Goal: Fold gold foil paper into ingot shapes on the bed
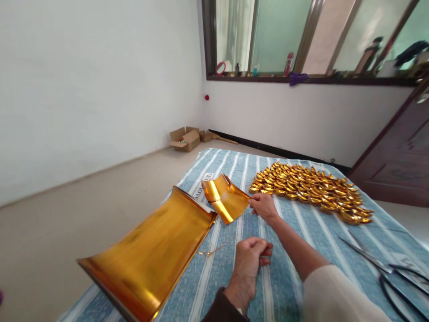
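Gold foil sheet (226, 199) pinched at its corner by right hand (263, 206); left hand (250, 257) fisted, empty, on striped cloth (295, 250)

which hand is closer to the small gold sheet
Right. The right hand pinches the edge of the small gold sheet. The left hand rests closed on the striped cloth, nearer the person and apart from the sheet.

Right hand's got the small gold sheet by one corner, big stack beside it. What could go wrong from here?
1. The right hand pinches only an edge of the small gold sheet, which is already curled; it may crease or tear if pulled.
2. The large gold foil stack overhangs the striped cloth at the near left and could slide off.
3. The scissors lie open-bladed near the right forearm, so a sweep back might catch them.
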The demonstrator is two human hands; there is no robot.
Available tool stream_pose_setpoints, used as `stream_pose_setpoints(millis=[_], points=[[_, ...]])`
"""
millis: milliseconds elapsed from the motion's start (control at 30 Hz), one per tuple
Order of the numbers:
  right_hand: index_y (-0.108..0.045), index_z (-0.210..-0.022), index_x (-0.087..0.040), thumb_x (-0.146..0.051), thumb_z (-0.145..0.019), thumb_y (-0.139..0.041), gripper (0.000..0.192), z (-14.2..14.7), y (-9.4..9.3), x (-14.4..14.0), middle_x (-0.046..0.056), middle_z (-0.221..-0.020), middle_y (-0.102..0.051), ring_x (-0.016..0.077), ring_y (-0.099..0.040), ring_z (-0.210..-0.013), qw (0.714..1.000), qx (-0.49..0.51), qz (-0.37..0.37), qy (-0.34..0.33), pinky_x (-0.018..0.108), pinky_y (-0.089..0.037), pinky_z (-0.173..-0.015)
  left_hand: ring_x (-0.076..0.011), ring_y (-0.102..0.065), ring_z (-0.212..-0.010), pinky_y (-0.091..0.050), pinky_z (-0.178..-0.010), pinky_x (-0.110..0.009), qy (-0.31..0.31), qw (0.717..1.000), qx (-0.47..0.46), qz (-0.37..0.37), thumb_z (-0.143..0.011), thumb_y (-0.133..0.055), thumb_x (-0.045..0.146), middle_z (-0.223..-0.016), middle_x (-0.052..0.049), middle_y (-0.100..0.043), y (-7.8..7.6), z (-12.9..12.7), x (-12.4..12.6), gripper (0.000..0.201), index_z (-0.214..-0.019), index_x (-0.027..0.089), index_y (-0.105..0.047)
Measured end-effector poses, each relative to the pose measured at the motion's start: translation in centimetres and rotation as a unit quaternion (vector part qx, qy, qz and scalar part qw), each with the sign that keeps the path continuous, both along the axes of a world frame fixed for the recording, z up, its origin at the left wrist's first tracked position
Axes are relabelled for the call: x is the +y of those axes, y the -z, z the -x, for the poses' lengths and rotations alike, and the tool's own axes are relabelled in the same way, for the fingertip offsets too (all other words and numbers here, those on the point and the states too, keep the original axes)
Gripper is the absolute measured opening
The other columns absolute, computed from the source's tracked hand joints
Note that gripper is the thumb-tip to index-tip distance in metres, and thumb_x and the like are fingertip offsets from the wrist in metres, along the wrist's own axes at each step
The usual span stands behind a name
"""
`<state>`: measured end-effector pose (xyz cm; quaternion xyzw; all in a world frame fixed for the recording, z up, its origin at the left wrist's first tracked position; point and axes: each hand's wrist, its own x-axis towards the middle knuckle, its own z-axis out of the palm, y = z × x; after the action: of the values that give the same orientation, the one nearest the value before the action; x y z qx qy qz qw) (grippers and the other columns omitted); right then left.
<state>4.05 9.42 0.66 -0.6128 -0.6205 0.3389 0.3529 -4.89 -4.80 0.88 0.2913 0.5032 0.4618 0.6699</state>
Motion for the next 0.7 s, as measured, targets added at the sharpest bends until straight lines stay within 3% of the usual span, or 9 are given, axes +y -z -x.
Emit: stream_pose_setpoints(millis=[200, 367, 467, 533, 700], points=[[-0.062, -0.070, -0.016, -0.043, -0.075, -0.056, 0.028, -6.2, -0.3, -5.8, 0.003, -0.065, -0.066, 0.0111, -0.061, -0.049, 0.990, 0.118, 0.030, 0.067, 0.020, -0.046, -0.045, -0.0161, -0.064, -0.073, -0.047, -0.061, -0.023, 0.022, 0.998, 0.019, -0.061, -0.071, -0.067, 0.037, -0.085, -0.012, -0.073, -1.1, 0.2, -0.3, 0.027, -0.075, 0.011, -0.073], [-0.057, -0.063, -0.018, -0.045, -0.072, -0.057, 0.029, -9.5, 1.0, -10.4, 0.003, -0.059, -0.063, 0.0107, -0.057, -0.043, 0.984, 0.115, 0.089, 0.102, 0.020, -0.041, -0.038, -0.0141, -0.056, -0.055, -0.042, -0.054, -0.023, -0.027, 0.976, 0.168, -0.133, -0.076, -0.060, 0.035, -0.058, -0.002, -0.063, -0.6, 0.8, 0.5, 0.023, -0.071, 0.014, -0.068], [-0.056, -0.058, -0.018, -0.039, -0.071, -0.059, 0.024, -11.1, 1.3, -12.0, 0.001, -0.052, -0.060, 0.0106, -0.053, -0.037, 0.985, 0.071, 0.124, 0.096, 0.020, -0.034, -0.034, -0.0160, -0.057, -0.059, -0.041, -0.058, -0.024, -0.068, 0.934, 0.316, -0.154, -0.074, -0.059, 0.030, -0.059, 0.001, -0.061, 0.0, 1.7, 1.6, 0.013, -0.069, 0.018, -0.062], [-0.060, -0.058, -0.018, -0.036, -0.069, -0.061, 0.022, -12.0, 0.9, -12.3, 0.000, -0.049, -0.059, 0.0112, -0.052, -0.036, 0.987, 0.036, 0.134, 0.075, 0.021, -0.033, -0.035, -0.0170, -0.058, -0.062, -0.040, -0.062, -0.025, -0.062, 0.894, 0.412, -0.163, -0.074, -0.061, 0.028, -0.062, 0.001, -0.061, 0.2, 2.2, 2.1, 0.013, -0.066, 0.019, -0.057], [-0.071, -0.067, -0.019, -0.045, -0.072, -0.066, 0.028, -12.7, -1.6, -11.0, -0.001, -0.052, -0.059, 0.0127, -0.056, -0.048, 0.994, -0.044, 0.081, 0.059, 0.023, -0.033, -0.046, -0.0174, -0.054, -0.060, -0.034, -0.059, -0.026, 0.011, 0.819, 0.554, -0.149, -0.081, -0.060, 0.033, -0.060, 0.000, -0.059, -0.4, 2.3, 2.3, 0.023, -0.063, 0.020, -0.054]])
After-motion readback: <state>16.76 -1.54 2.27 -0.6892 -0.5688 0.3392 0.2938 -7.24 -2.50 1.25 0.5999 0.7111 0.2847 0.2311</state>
